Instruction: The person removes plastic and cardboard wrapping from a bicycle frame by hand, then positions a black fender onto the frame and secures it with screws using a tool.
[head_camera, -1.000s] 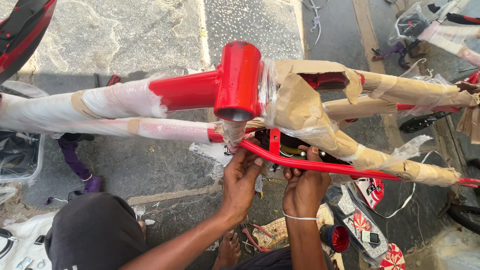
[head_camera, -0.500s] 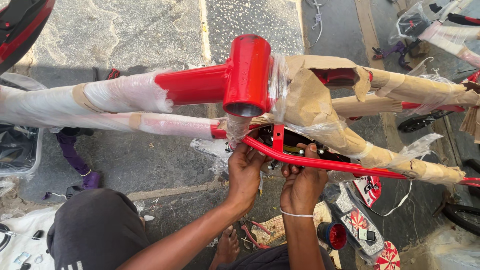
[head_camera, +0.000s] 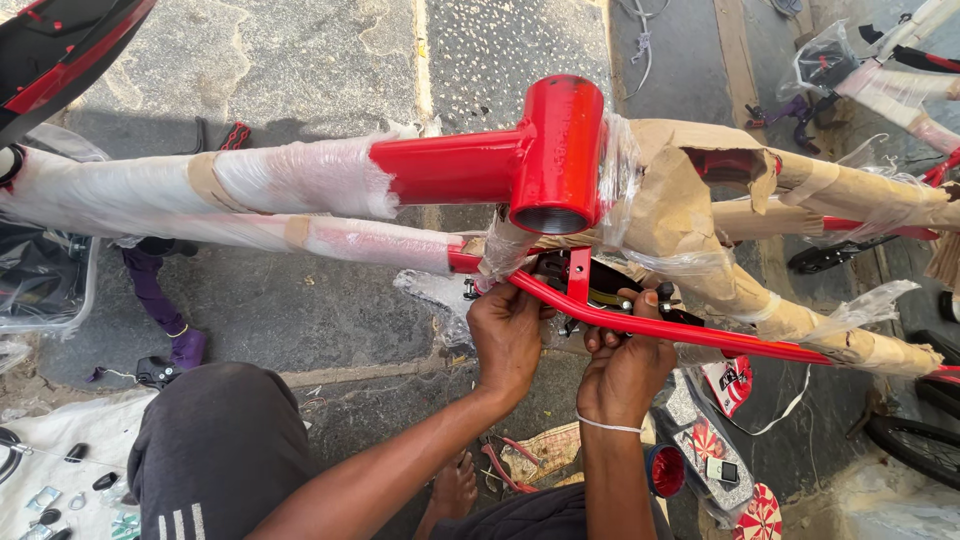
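Observation:
A red bicycle frame (head_camera: 450, 165) lies across my view, wrapped partly in clear plastic and brown cardboard (head_camera: 690, 200). Its bare red head tube (head_camera: 556, 155) points toward me. Below it runs a thin red stay (head_camera: 700, 332) with a small red bracket (head_camera: 577, 275). My left hand (head_camera: 507, 338) grips under the stay near the bracket. My right hand (head_camera: 625, 365), a white band at its wrist, clasps the stay and a black part (head_camera: 610, 290) behind it. What my fingertips hold is hidden.
Grey pavement lies beneath. A white cloth (head_camera: 60, 460) with small metal parts sits at lower left. Printed papers and a red cap (head_camera: 665, 470) lie at lower right. Another wrapped bicycle (head_camera: 890, 80) stands at upper right, a black tyre (head_camera: 915, 450) at right.
The view has shifted a little, so the frame sits slightly lower and more to the right. Both hands stay at the red stay, the right one edging rightward along it.

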